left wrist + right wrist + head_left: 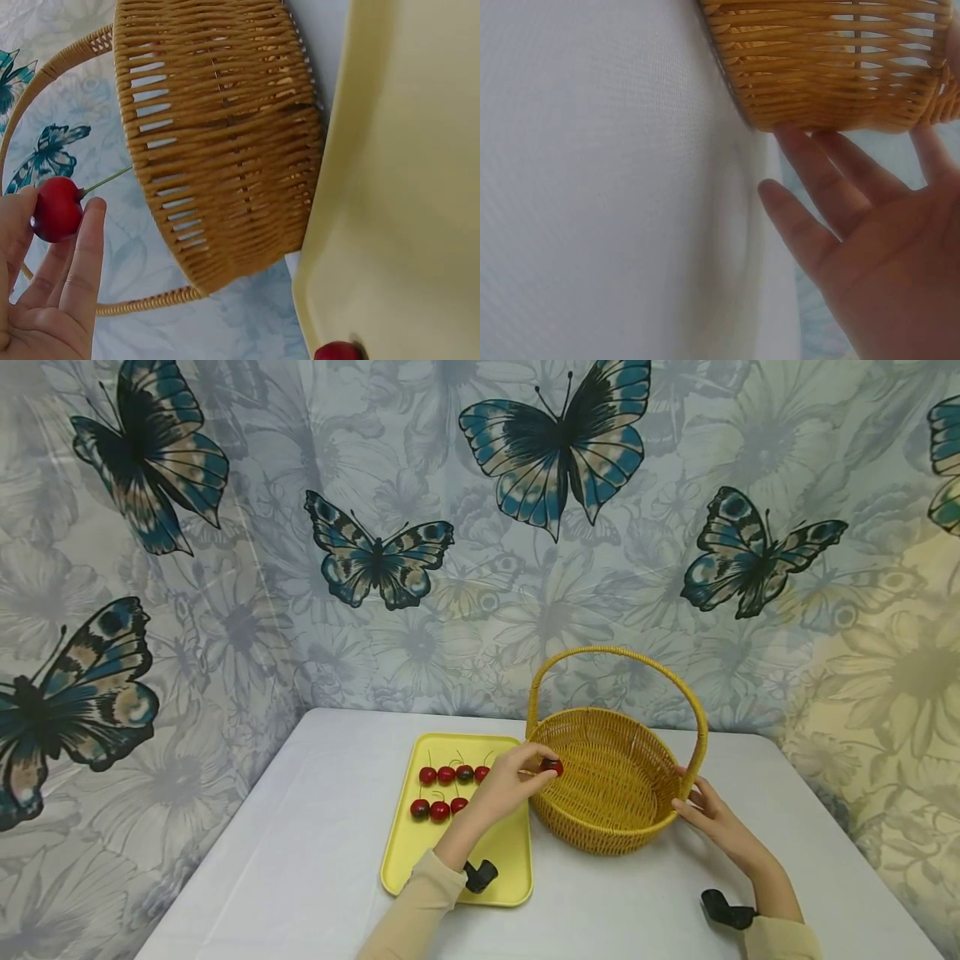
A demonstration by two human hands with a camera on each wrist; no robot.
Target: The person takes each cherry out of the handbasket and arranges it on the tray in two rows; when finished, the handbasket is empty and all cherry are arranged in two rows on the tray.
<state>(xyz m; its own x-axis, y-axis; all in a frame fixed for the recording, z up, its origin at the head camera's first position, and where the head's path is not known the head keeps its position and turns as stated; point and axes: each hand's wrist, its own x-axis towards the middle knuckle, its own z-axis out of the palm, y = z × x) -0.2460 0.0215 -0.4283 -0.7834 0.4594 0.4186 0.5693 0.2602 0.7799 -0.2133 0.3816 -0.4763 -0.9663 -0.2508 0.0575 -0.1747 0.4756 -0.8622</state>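
Note:
My left hand [506, 781] pinches a dark red cherry [552, 767] between thumb and fingers, at the left rim of the basket. A green stem shows on this cherry [58, 210] in the left wrist view. The yellow-brown wicker basket [600, 839] stands upright with its arched handle raised. My right hand [716, 827] holds the basket's right side, thumb and fingers on either side of the handle's base. In the right wrist view its other fingers [825, 180] stretch against the woven wall. Several stemmed cherries [439, 812] lie in two rows on the yellow tray [397, 860].
The tray sits left of the basket, close beside it, on a white-covered table [300, 860]. Behind rises a grey floral cloth [420, 660] with butterfly prints. Black straps with small mounts [480, 875] sit on both wrists.

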